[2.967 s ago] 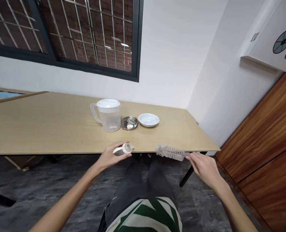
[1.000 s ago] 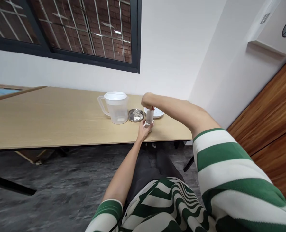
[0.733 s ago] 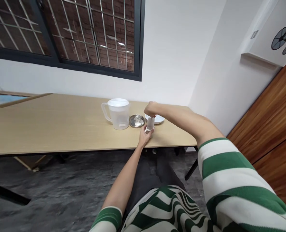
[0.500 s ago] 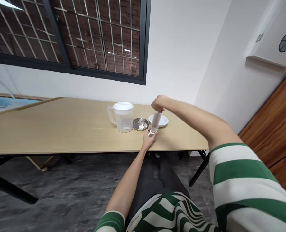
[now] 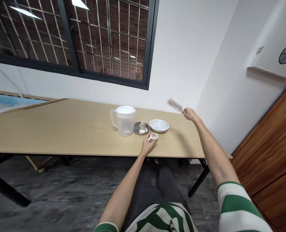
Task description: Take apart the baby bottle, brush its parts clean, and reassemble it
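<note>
My left hand point(image 5: 147, 145) is wrapped round a small white-rimmed bottle point(image 5: 153, 136) just above the table's front edge. Its open mouth faces up, and my fingers hide most of its body. Out to the right and higher, my right hand point(image 5: 189, 114) grips the end of a pale bottle brush point(image 5: 174, 104), whose head points up and left, blurred by motion. The brush is in the air, apart from the bottle. Behind the bottle, a round metal dish point(image 5: 136, 131) holds small clear and white parts. To the dish's right sits a shallow white bowl point(image 5: 159, 125).
A translucent measuring jug point(image 5: 125, 124) with its handle to the left stands beside the metal dish. The long wooden table point(image 5: 60, 132) runs along the wall under a barred window point(image 5: 109, 42). Wooden panels point(image 5: 270, 145) rise at the right.
My right hand has swung right, taking the brush out of the bottle's mouth and away from it. My left hand keeps its hold on the bottle. The view has shifted slightly.
</note>
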`<state>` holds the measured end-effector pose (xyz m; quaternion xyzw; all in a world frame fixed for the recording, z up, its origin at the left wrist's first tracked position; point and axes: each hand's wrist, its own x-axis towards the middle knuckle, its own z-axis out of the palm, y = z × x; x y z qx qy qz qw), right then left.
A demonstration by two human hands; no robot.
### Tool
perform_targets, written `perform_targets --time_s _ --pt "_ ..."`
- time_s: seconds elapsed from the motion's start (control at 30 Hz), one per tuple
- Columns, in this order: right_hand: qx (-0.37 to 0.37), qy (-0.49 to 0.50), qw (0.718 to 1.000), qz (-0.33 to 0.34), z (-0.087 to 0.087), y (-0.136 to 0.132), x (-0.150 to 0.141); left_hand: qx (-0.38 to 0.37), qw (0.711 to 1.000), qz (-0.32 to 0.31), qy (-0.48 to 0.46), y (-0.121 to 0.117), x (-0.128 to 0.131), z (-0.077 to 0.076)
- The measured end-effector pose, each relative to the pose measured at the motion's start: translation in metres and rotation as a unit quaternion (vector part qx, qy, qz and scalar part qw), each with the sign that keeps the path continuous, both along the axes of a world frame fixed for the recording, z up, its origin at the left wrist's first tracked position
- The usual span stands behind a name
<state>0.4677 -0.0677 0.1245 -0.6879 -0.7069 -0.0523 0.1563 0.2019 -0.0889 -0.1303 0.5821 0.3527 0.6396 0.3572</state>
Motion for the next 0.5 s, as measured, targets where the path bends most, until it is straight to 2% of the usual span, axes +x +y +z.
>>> perform_targets --time_s 0.17,0.27,0.37,0.5 --pt "-0.081 0.104 0.988 -0.076 -0.128 -0.008 0.041 -0.005 1.000 -0.016 -0.012 0.002 0.000 -0.003" --pt "-0.079 0.155 0.978 -0.114 -0.184 -0.011 0.053 -0.007 1.000 -0.019 -0.019 0.005 0.000 -0.006" --pt "-0.040 0.189 0.969 -0.153 -0.218 -0.007 0.057 -0.009 1.000 0.001 -0.025 0.010 0.001 -0.009" --pt "0.004 0.218 0.960 -0.175 -0.238 0.006 0.055 -0.011 0.999 0.027 -0.021 0.014 0.001 -0.009"
